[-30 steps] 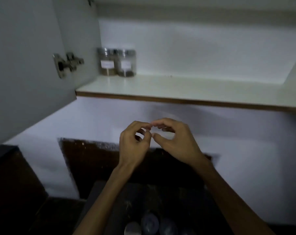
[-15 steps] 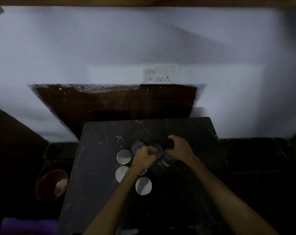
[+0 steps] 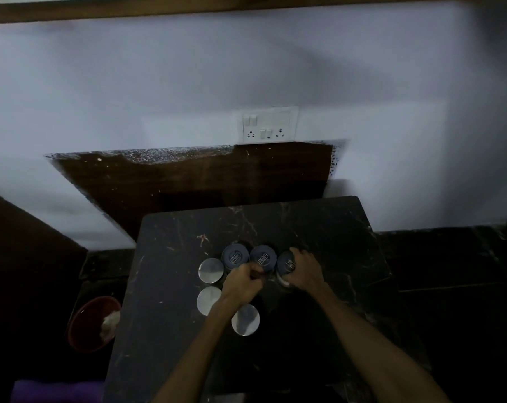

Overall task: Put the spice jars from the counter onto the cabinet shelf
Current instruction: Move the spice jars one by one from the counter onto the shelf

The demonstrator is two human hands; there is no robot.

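Six jars: counted on the dark marbled bench (image 3: 319, 228), three with dark lids in a back row, three with silver lids nearer the left edge.
Dark-lidded jars: left jar (image 3: 235, 256), middle jar (image 3: 263, 258) and right jar (image 3: 285, 262) are set side by side, touching or nearly so.
Silver-lidded jars: one (image 3: 211, 270) just beside the left dark lid, one (image 3: 209, 300) below it, one (image 3: 245, 319) nearest the camera.
Right hand (image 3: 304, 271): its grip is curled around the right dark-lidded jar, which looks held.
Left hand (image 3: 242, 282): its grip is narrowed at the near edge of the middle dark lid; whether that jar is actually held cannot be told.
Step in hand: judged to be the pick-up of two jars from the bench.
Next move: a firm hold on both jars and a straight lift, so that neighbours are not knocked, would be called for.
Shelf: only a brown edge (image 3: 246, 7) is seen at the top.
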